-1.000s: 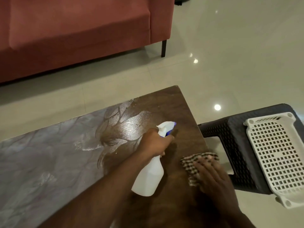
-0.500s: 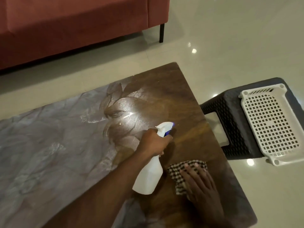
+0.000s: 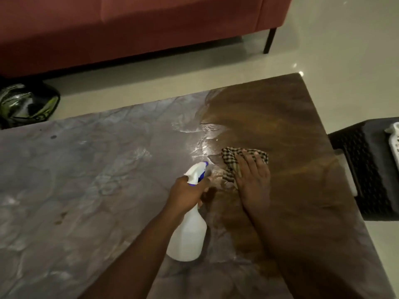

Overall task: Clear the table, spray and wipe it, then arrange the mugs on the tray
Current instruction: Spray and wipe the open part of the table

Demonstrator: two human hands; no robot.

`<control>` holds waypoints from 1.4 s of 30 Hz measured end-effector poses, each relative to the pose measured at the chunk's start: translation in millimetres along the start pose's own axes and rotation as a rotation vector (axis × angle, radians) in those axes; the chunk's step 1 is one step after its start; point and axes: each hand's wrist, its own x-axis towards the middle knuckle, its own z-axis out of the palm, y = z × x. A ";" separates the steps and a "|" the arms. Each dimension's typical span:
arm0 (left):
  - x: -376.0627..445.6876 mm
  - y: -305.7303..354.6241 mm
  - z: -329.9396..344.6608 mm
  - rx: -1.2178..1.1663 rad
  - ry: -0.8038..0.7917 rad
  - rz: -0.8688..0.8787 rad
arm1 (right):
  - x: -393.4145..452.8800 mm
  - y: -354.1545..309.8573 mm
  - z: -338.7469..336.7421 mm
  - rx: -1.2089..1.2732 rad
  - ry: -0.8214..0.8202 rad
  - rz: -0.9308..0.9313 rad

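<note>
Now my left hand (image 3: 187, 196) grips the neck of the white spray bottle (image 3: 188, 231), while my right hand (image 3: 254, 180) presses flat on the checked cloth (image 3: 231, 164) just beside it. Wet streaks shine on the table (image 3: 86, 180); a red sofa (image 3: 129, 24) stands beyond.

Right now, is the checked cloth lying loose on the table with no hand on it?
No, the right hand presses the checked cloth flat onto the table.

Red sofa (image 3: 129, 24) beyond, dark woven stool (image 3: 364, 169) (right), helmet (image 3: 26, 102) on the floor.
</note>
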 end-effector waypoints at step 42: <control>130.7 88.1 -62.7 -0.042 0.193 0.021 | 129.8 37.0 4.3 -0.066 -0.230 -0.247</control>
